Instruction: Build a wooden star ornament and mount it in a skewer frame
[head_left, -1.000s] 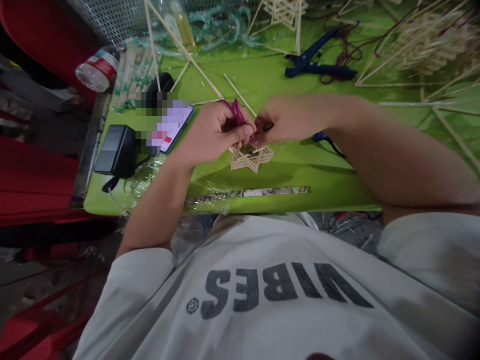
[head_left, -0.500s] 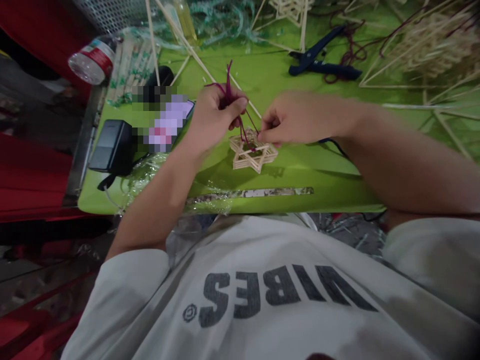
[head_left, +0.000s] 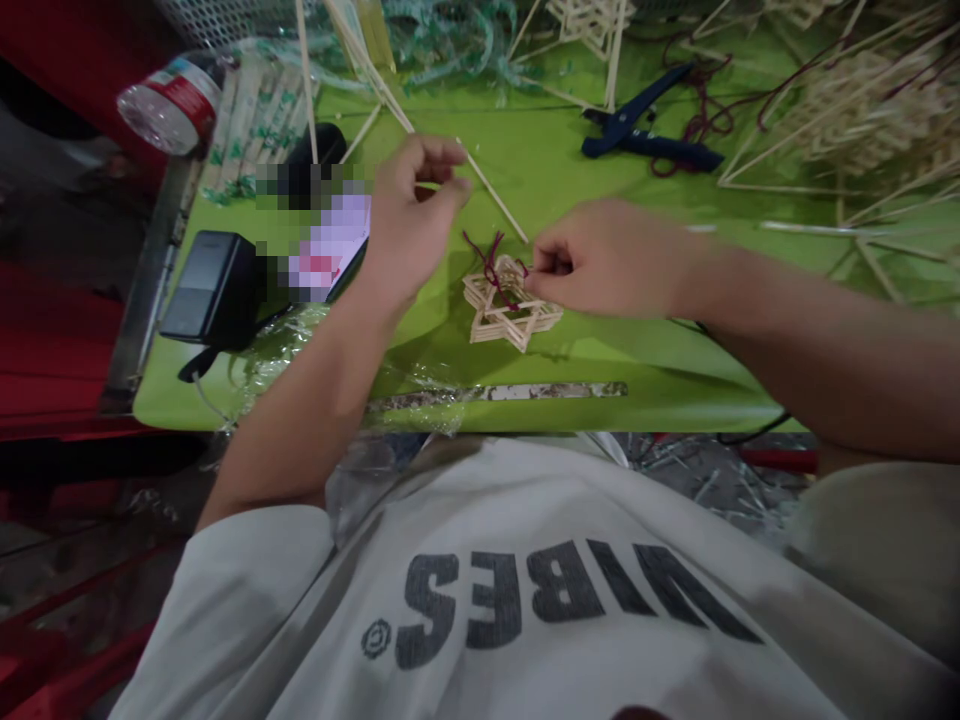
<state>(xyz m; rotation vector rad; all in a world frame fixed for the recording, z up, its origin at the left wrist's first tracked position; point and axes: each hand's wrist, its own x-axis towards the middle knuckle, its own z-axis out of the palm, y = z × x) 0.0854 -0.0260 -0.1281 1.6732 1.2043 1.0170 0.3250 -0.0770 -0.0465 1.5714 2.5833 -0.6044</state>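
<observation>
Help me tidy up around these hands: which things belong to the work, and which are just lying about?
In the work:
- stick star
- purple cord
- probably blue cutter

Seemingly lying about:
- phone
- black box
- bottle
- clear wrap

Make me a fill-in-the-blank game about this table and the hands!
1. The stick shape between the hands looks like a ____.
2. The left hand is farther from that shape than the ____ hand.
3. The color of the table is ____.
4. The big word printed on the shirt is ____.

Missing words: star; right; green; VIBES.
</observation>
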